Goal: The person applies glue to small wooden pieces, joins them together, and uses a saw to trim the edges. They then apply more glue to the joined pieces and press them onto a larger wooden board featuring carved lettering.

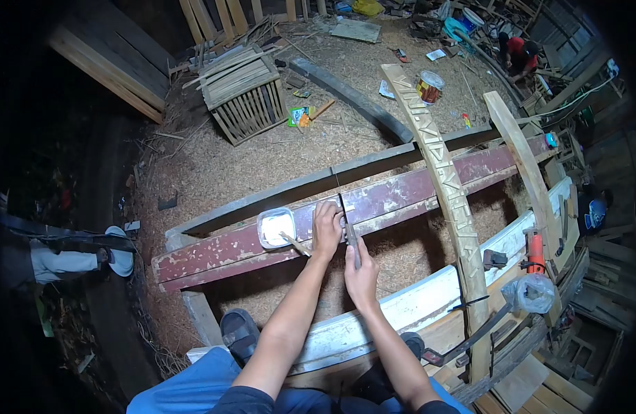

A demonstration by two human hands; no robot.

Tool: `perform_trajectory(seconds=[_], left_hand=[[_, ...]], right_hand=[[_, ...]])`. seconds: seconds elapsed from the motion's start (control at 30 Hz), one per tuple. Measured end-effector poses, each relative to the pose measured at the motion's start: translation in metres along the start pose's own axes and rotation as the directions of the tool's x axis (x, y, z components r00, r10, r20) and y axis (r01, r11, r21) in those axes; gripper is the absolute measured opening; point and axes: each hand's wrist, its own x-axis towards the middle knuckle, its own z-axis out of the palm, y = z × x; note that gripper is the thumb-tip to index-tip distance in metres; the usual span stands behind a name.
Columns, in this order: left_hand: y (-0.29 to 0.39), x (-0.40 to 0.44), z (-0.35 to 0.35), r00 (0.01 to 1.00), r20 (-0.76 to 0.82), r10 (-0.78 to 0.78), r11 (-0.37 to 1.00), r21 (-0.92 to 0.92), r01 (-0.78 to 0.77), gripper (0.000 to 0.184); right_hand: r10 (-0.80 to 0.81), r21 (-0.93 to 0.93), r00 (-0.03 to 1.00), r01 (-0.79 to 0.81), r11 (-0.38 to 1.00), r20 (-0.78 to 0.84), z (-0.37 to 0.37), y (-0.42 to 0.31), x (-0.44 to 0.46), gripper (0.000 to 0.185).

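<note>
My right hand (361,272) is closed round the handle of a long, thin, dark blade (351,231), which points away from me across the red-painted beam (400,193). Whether the blade is toothed is too small to tell. Close on its left, my left hand (327,231) presses down on the beam with curled fingers. A small pale strip of wood (349,208) shows beside the fingertips and the blade, partly hidden. Left of that hand, a clear plastic tub (275,228) of white stuff sits on the beam, with a wooden stick (296,244) leaning out.
A curved plank with raised carved pieces (445,176) crosses the beams at right. An orange power tool (535,248) and a plastic bag (528,293) lie near the white plank (407,300). A slatted crate (245,96) and a paint can (429,86) stand behind. Another person (518,55) crouches far right.
</note>
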Motion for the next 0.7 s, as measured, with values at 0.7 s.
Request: perform_trajectory(seconds=[0.7], left_hand=[[0.001,0.001,-0.003,0.999,0.039,-0.027,0.999,-0.03,0.028,0.006]], right_hand=[[-0.092,-0.007,0.992,0.092,0.996,-0.086,-0.001,0.013,0.005,0.042]])
